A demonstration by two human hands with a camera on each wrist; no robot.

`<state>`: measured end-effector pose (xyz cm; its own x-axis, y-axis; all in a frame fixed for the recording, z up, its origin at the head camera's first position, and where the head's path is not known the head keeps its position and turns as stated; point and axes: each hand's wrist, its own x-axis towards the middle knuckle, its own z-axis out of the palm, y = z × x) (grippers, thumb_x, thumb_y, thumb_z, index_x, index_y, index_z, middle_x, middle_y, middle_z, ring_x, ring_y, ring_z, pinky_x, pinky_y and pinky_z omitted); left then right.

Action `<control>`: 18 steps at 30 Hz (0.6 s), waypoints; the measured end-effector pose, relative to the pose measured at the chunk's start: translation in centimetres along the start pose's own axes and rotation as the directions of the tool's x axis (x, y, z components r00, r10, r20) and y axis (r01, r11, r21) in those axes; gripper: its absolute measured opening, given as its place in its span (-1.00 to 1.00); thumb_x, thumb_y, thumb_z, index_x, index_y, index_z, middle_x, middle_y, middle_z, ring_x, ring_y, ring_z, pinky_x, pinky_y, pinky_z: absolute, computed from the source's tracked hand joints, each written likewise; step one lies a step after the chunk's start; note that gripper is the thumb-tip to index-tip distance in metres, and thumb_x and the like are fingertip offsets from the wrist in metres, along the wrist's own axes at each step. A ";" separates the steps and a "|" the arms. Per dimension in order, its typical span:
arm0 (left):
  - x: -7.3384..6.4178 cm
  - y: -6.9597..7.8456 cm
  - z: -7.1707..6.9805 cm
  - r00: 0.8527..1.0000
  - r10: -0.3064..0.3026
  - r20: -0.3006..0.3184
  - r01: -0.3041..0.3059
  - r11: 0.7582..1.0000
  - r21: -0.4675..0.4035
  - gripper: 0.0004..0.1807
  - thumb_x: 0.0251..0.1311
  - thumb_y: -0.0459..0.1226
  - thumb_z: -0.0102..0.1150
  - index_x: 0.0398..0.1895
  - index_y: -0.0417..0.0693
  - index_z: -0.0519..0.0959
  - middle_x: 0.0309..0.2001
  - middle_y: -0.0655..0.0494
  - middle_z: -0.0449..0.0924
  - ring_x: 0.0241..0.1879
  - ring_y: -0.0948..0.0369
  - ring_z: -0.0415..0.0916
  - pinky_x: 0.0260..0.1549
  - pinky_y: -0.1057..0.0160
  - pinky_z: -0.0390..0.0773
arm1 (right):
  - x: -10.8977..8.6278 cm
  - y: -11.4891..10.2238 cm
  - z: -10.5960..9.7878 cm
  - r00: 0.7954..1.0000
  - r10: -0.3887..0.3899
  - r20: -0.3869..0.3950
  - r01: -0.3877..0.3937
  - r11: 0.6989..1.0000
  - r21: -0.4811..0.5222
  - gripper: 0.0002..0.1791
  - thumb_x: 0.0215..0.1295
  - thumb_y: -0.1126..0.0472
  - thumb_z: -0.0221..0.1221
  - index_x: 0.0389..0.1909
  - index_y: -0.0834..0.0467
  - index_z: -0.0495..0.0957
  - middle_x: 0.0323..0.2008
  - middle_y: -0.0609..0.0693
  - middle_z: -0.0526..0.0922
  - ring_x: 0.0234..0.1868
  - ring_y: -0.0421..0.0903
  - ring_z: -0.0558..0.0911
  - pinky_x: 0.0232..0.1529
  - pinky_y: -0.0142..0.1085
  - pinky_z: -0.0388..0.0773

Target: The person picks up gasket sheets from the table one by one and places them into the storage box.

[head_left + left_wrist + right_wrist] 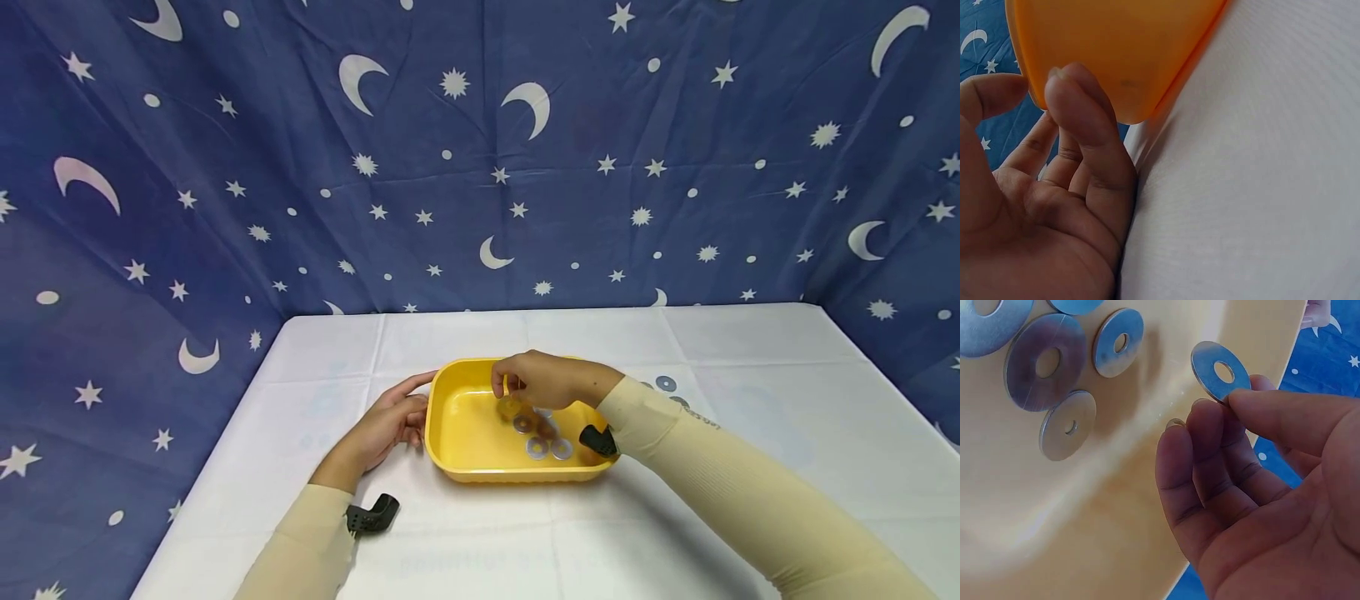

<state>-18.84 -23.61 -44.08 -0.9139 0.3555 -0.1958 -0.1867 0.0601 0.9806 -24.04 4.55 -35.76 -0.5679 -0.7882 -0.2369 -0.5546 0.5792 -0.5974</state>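
Observation:
My right hand is over the yellow tray. Its thumb and fingers pinch a flat metal washer by the edge, above the tray floor in the right wrist view. Below it, several loose washers of different sizes lie on the tray floor, some touching or overlapping. At the tray's left end is my left hand, its fingertips touching the rim and outer wall. In the left wrist view its fingers are loosely bent beside the tray's side, palm facing the camera.
More washers lie on the white tablecloth behind my right forearm, partly hidden by it. A blue curtain with moons and stars stands behind and beside the table. Each wrist carries a black camera mount.

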 end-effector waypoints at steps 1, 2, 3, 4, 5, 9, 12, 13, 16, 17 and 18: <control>0.0 0.0 0.0 1.000 0.002 0.003 -0.002 1.000 0.000 -0.42 0.43 -0.27 -0.11 0.51 0.05 0.22 -0.40 0.16 0.55 -0.54 0.27 0.49 -0.54 0.39 0.56 | 0.1 0.0 0.0 1.000 0.002 0.002 -0.002 1.000 -0.004 -0.80 0.40 0.46 0.05 -0.11 0.16 0.55 -0.26 0.07 0.60 -0.28 -0.14 0.48 -0.18 -0.37 0.48; 0.1 0.0 0.0 1.000 0.005 0.005 -0.005 1.000 -0.001 -0.42 0.43 -0.27 -0.12 0.51 0.05 0.21 -0.40 0.16 0.54 -0.54 0.27 0.49 -0.54 0.39 0.56 | 0.2 0.0 0.1 1.000 0.003 0.004 -0.003 1.000 -0.006 -0.79 0.39 0.47 0.04 -0.12 0.16 0.56 -0.27 0.06 0.60 -0.28 -0.14 0.48 -0.17 -0.37 0.48; 0.1 0.0 0.0 1.000 0.006 0.006 -0.006 1.000 -0.001 -0.42 0.43 -0.27 -0.12 0.51 0.05 0.22 -0.40 0.16 0.54 -0.54 0.27 0.49 -0.54 0.39 0.56 | 0.3 0.0 0.1 1.000 0.000 0.004 0.000 1.000 -0.011 -0.78 0.38 0.49 0.04 -0.12 0.16 0.56 -0.28 0.04 0.59 -0.29 -0.15 0.47 -0.18 -0.37 0.48; 0.1 0.0 0.0 1.000 0.007 0.006 -0.007 1.000 0.000 -0.43 0.43 -0.27 -0.12 0.51 0.05 0.22 -0.39 0.15 0.54 -0.54 0.27 0.48 -0.53 0.39 0.56 | 0.4 0.0 0.2 1.000 -0.003 0.006 0.003 1.000 -0.015 -0.77 0.37 0.50 0.04 -0.13 0.16 0.56 -0.30 0.03 0.59 -0.30 -0.15 0.47 -0.18 -0.38 0.48; 0.0 0.1 0.0 1.000 0.008 0.006 -0.008 1.000 0.002 -0.43 0.44 -0.26 -0.11 0.51 0.05 0.22 -0.39 0.15 0.54 -0.53 0.27 0.48 -0.53 0.39 0.57 | 0.5 0.0 0.2 1.000 -0.002 0.009 0.002 1.000 -0.017 -0.76 0.37 0.50 0.03 -0.13 0.16 0.56 -0.31 0.01 0.58 -0.31 -0.16 0.47 -0.19 -0.38 0.48; 0.0 0.1 0.0 1.000 0.004 0.002 -0.004 1.000 0.002 -0.43 0.44 -0.26 -0.11 0.50 0.07 0.23 -0.38 0.15 0.54 -0.53 0.28 0.48 -0.53 0.39 0.57 | 1.0 0.1 0.5 1.000 -0.013 0.017 0.013 1.000 -0.022 -0.75 0.36 0.50 0.02 -0.13 0.17 0.57 -0.31 -0.03 0.58 -0.32 -0.17 0.47 -0.21 -0.39 0.49; 0.0 0.1 0.0 1.000 -0.003 -0.003 0.003 1.000 0.000 -0.43 0.44 -0.26 -0.11 0.51 0.06 0.23 -0.40 0.16 0.54 -0.53 0.28 0.48 -0.53 0.39 0.56 | 1.3 0.1 0.8 1.000 -0.012 0.022 0.012 1.000 -0.024 -0.75 0.34 0.50 0.03 -0.14 0.16 0.58 -0.29 -0.03 0.60 -0.30 -0.15 0.48 -0.19 -0.37 0.49; 0.0 0.0 0.0 1.000 -0.004 -0.004 0.004 1.000 -0.001 -0.43 0.44 -0.26 -0.11 0.51 0.06 0.22 -0.40 0.16 0.53 -0.54 0.28 0.48 -0.54 0.39 0.56 | 1.4 0.2 0.9 1.000 -0.011 0.024 0.011 1.000 -0.026 -0.74 0.34 0.50 0.03 -0.14 0.15 0.58 -0.28 -0.02 0.60 -0.29 -0.15 0.48 -0.18 -0.35 0.50; 0.0 0.0 0.1 1.000 -0.004 -0.005 0.004 1.000 0.001 -0.43 0.44 -0.26 -0.11 0.51 0.06 0.22 -0.40 0.17 0.53 -0.54 0.28 0.48 -0.53 0.39 0.56 | 1.6 0.2 1.1 0.999 0.015 0.038 -0.014 1.000 -0.017 -0.72 0.32 0.52 0.02 -0.15 0.14 0.58 -0.26 0.01 0.61 -0.31 -0.14 0.51 -0.16 -0.32 0.51; 0.0 0.0 0.1 1.000 -0.004 -0.004 0.004 1.000 0.001 -0.43 0.44 -0.26 -0.11 0.51 0.07 0.23 -0.40 0.17 0.53 -0.53 0.28 0.48 -0.53 0.39 0.56 | 1.6 0.3 1.2 0.999 0.027 0.045 -0.026 1.000 -0.012 -0.71 0.32 0.52 0.01 -0.15 0.13 0.58 -0.26 0.03 0.61 -0.33 -0.14 0.51 -0.16 -0.32 0.51; 0.0 0.0 0.1 1.000 -0.003 -0.003 0.003 1.000 0.002 -0.43 0.44 -0.25 -0.11 0.51 0.07 0.23 -0.40 0.16 0.53 -0.53 0.28 0.48 -0.53 0.39 0.57 | 1.7 0.3 1.2 0.998 0.038 0.053 -0.038 0.999 -0.004 -0.71 0.33 0.52 0.00 -0.15 0.13 0.58 -0.26 0.05 0.61 -0.36 -0.15 0.52 -0.16 -0.32 0.51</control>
<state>-18.81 -23.55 -44.03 -0.9145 0.3524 -0.1986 -0.1887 0.0625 0.9800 -24.39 3.12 -37.28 -0.5557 -0.7756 -0.2994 -0.5352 0.6093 -0.5850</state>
